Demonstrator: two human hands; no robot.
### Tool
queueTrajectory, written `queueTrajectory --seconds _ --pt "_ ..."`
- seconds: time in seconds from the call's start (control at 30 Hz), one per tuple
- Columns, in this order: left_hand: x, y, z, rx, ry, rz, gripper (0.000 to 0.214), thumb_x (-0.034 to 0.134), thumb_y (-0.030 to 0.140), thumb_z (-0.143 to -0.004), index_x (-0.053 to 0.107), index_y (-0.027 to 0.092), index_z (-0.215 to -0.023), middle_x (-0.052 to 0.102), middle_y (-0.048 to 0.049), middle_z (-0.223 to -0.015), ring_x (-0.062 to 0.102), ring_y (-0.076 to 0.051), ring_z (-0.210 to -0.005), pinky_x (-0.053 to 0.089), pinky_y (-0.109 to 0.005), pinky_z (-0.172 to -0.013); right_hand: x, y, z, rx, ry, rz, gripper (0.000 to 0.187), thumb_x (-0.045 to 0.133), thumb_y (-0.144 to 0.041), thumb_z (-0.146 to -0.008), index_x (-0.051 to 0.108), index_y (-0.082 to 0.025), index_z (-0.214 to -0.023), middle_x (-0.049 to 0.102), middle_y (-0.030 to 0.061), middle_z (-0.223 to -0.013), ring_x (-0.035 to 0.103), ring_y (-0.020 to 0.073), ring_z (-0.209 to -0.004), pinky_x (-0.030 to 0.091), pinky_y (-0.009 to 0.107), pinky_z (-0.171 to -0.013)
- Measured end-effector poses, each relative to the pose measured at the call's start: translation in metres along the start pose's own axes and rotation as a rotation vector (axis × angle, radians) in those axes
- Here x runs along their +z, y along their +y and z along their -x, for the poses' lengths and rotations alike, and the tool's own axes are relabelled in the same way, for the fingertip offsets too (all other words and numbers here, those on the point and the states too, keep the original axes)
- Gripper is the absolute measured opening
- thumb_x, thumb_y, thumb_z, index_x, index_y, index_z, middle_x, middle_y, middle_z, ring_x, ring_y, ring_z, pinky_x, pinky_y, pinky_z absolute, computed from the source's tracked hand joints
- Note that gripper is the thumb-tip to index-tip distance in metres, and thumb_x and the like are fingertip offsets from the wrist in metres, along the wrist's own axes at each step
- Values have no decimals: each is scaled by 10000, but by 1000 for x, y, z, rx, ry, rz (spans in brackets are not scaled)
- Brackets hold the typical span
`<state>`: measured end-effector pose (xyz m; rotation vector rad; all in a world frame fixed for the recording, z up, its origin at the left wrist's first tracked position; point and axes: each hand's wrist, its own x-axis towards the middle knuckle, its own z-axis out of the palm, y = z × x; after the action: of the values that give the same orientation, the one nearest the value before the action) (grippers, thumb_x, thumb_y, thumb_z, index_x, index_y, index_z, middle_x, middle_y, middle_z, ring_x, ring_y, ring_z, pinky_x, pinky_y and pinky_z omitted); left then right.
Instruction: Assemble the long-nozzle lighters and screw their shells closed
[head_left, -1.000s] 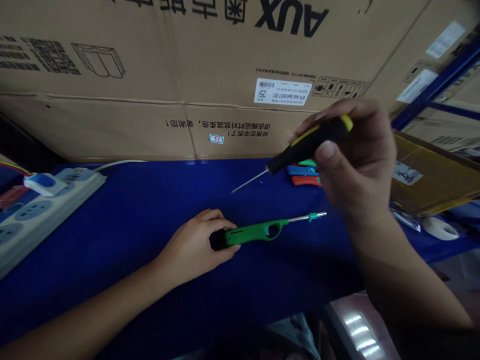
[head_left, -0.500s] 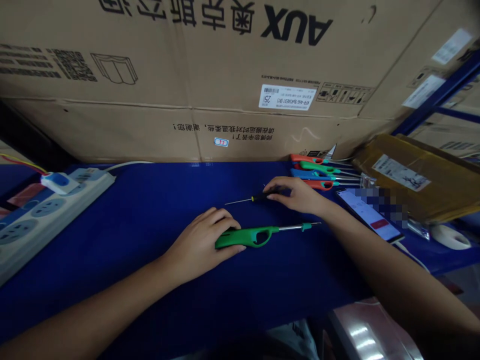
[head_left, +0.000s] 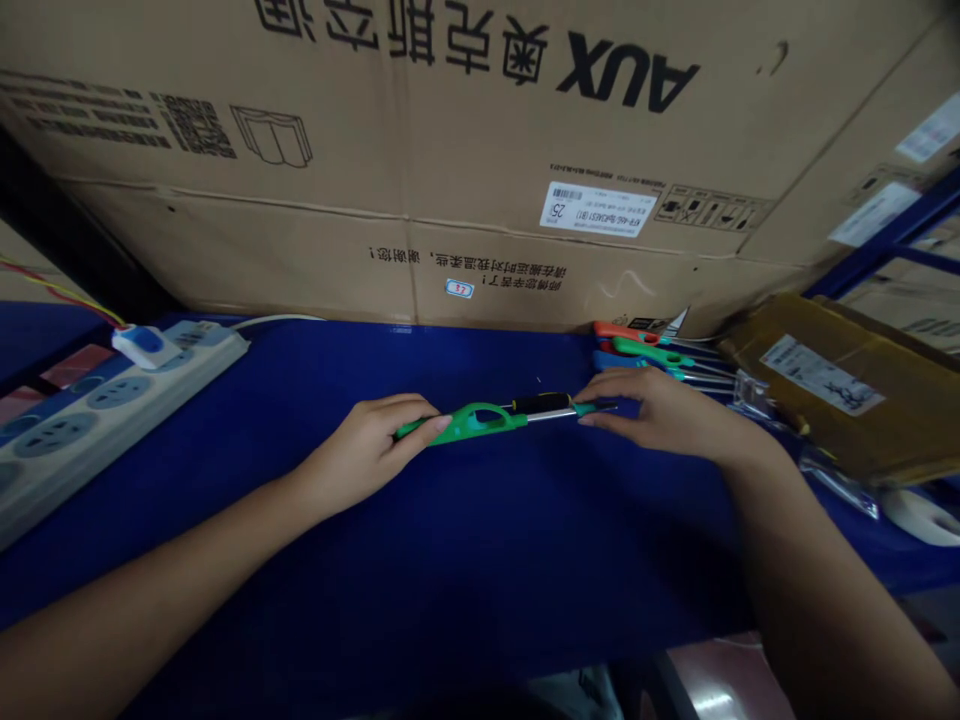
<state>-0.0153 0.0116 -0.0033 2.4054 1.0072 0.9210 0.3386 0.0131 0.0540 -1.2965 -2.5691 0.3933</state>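
Observation:
My left hand (head_left: 379,445) is closed around the handle end of a green gas lighter (head_left: 480,425), thumb along its near side. The lighter points right, with its metal tube slightly raised. At the tube's far end, my right hand (head_left: 641,405) pinches around the small teal collar near the tip. A screwdriver with a black handle (head_left: 546,402) and yellow ring lies just behind the tube on the blue surface. The lighter hides most of its shaft. Behind my right hand lies a group of lighters in orange, green (head_left: 649,352) and blue, partly covered by the hand.
A white power strip (head_left: 191,365) with a plug lies at the left. A large cardboard box (head_left: 480,265) stands along the back of the blue table (head_left: 465,570). At the right are a brown package (head_left: 892,430), clear plastic packets and a white roll (head_left: 919,515).
My right hand has let go of the screwdriver and moved to the lighter's tip. My left hand has shifted left and back with the lighter. The view has turned slightly.

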Motion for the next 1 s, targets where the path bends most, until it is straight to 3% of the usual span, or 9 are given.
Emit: queueTrajectory --seconds 0.17,0.43,0.6,0.77,0.87,1.0 --pt "3 3 1 -160 36 105 325 582 426 -985 751 186 -846 738 21 -716 656 -107 -618 449 -189 -592 10 -3 -6 -88 -17 11 208 595 -298 -976 753 -188 -1053 745 66 -970 692 197 -862 519 319 -803" --pt "14 20 3 -255 -30 220 347 573 423 -974 724 187 -768 705 24 -671 613 -105 -615 438 -187 -590 44 -39 -17 -245 11 -7 210 528 -246 -1022 713 -158 -1065 690 73 -905 646 175 -799 490 295 -733" --pt "11 27 3 -409 -75 328 458 559 524 -961 699 178 -696 521 42 -497 446 -78 -446 327 -182 -435 50 -41 -17 -334 111 -66 191 525 -234 -1024 697 -168 -1075 689 74 -897 639 174 -800 508 301 -739" --pt "8 27 2 -563 -167 482 537 543 608 -943 677 165 -671 427 55 -428 380 -68 -378 297 -180 -400 50 -41 -16 -398 151 -40 212 508 -224 -1030 701 -155 -1086 695 91 -889 641 183 -801 515 319 -743" --pt "8 27 2 -574 -158 477 543 555 616 -933 669 164 -654 431 54 -427 374 -66 -375 287 -182 -395 52 -43 -16 -382 133 -72 210 515 -224 -1027 709 -151 -1057 686 82 -857 632 173 -760 502 308 -712" --pt "9 30 5 -439 -73 361 499 567 538 -953 687 168 -639 516 34 -477 437 -76 -424 313 -188 -409 50 -45 -15 -347 104 -192 184 544 -193 -1008 719 -139 -1027 655 58 -819 601 141 -698 474 272 -664"
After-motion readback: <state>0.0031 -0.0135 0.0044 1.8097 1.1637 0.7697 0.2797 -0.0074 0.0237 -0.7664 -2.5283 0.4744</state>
